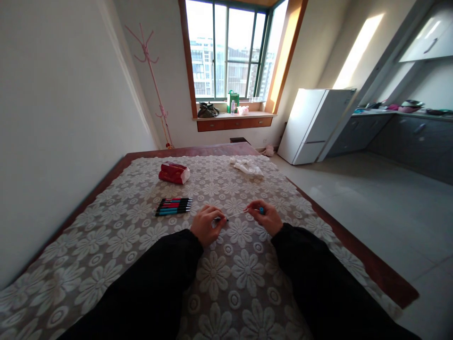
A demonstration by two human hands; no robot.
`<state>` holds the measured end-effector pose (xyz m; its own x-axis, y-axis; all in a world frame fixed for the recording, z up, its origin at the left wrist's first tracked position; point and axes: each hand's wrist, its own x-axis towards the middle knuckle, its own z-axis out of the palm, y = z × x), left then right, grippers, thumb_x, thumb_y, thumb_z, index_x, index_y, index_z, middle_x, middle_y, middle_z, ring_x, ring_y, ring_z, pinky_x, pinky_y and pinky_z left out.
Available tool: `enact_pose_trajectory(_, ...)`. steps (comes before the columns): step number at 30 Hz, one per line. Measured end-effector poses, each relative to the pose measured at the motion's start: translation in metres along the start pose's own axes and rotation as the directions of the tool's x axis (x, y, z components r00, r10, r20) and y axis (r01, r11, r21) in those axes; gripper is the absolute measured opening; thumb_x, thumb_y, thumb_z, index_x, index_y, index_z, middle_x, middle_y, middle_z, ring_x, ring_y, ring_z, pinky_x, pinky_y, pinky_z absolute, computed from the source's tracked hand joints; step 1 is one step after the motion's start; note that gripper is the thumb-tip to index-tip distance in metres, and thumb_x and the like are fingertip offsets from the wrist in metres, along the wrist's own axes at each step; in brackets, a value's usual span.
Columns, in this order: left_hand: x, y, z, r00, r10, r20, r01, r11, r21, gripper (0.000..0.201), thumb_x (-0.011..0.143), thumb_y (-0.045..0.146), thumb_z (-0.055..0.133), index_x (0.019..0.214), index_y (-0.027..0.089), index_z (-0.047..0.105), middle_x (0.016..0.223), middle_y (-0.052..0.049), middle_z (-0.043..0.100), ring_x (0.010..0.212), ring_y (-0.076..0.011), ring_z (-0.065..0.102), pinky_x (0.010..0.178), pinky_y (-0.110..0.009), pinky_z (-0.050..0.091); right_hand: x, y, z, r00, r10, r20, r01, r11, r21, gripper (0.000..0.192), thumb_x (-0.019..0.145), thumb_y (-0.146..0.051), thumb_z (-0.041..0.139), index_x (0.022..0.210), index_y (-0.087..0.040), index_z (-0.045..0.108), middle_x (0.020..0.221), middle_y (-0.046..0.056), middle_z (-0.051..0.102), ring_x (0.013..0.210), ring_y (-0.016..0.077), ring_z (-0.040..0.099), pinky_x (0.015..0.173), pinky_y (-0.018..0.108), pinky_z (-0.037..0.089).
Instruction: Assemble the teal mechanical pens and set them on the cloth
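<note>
My left hand [205, 225] rests on the flowered lace cloth [106, 245] and pinches the dark tip end of a thin pen refill [235, 215]. My right hand [262, 217] pinches the other end of that refill, and a blue pen piece [261, 210] shows between its fingers. The refill spans the gap between both hands, just above the cloth. A neat row of several pens [174, 206], black with red, pink and blue bands, lies on the cloth to the left of my left hand.
A red tissue pack [173, 172] and a crumpled white cloth [247, 166] lie farther back on the table. The wall runs close along the left; the table's right edge [357, 250] drops to a tiled floor with a white fridge [314, 125].
</note>
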<state>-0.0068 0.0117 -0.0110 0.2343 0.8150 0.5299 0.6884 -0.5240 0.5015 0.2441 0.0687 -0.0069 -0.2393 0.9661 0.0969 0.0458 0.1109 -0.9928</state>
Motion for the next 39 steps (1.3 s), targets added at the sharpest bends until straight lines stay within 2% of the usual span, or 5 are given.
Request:
enact_pose_trajectory(5,0.0,0.0,0.003,0.999,0.02,0.03,-0.021,0.999,0.028,0.011,0.097,0.029,0.066,0.091,0.025,0.074,0.098,-0.003,0.076,0.097,-0.0213,0.066,0.091,-0.037,0.053,-0.003,-0.003,0.001,0.999,-0.054,-0.003,0.054,0.997,-0.05,0.049,0.067,-0.065,0.082,0.085,-0.022,0.069,0.084,0.005,0.078,0.051,0.0095,0.046,0.045,0.024,0.035)
enact_pose_trajectory(10,-0.003,-0.001,0.003,0.998,-0.001,0.07,-0.004,0.997,0.074,0.011,0.097,0.027,0.068,0.093,0.025,0.078,0.09,-0.001,0.077,0.089,-0.0205,0.068,0.085,-0.036,0.053,-0.009,-0.007,0.005,0.982,-0.187,0.014,0.187,0.965,-0.185,0.035,0.078,-0.057,0.077,0.085,-0.023,0.071,0.083,0.004,0.078,0.066,0.0154,0.06,0.064,0.03,0.049)
enact_pose_trajectory(24,-0.004,-0.002,0.003,0.997,-0.04,0.062,0.037,0.997,0.061,0.009,0.095,0.022,0.07,0.097,0.024,0.079,0.085,-0.001,0.075,0.089,-0.0191,0.067,0.081,-0.031,0.052,-0.02,-0.011,0.008,0.927,-0.367,0.071,0.364,0.843,-0.396,0.032,0.089,-0.053,0.068,0.087,-0.022,0.078,0.07,0.001,0.074,0.058,0.0124,0.056,0.06,0.027,0.045)
enact_pose_trajectory(35,-0.002,-0.003,0.003,0.997,-0.049,0.053,0.047,0.998,0.041,0.009,0.094,0.019,0.072,0.096,0.024,0.079,0.085,0.0,0.075,0.087,-0.0187,0.067,0.08,-0.03,0.052,-0.016,-0.009,0.008,0.949,-0.312,0.049,0.31,0.89,-0.335,0.033,0.084,-0.054,0.073,0.087,-0.021,0.077,0.059,-0.003,0.063,0.052,0.0101,0.046,0.054,0.025,0.039)
enact_pose_trajectory(39,-0.003,-0.004,0.003,0.998,-0.032,0.056,0.031,0.999,0.022,0.009,0.094,0.018,0.072,0.096,0.023,0.079,0.086,0.0,0.076,0.088,-0.0191,0.066,0.08,-0.031,0.051,-0.015,-0.009,0.006,0.95,-0.303,0.078,0.311,0.886,-0.344,0.032,0.084,-0.051,0.073,0.09,-0.021,0.077,0.065,-0.001,0.067,0.054,0.0103,0.048,0.055,0.025,0.04)
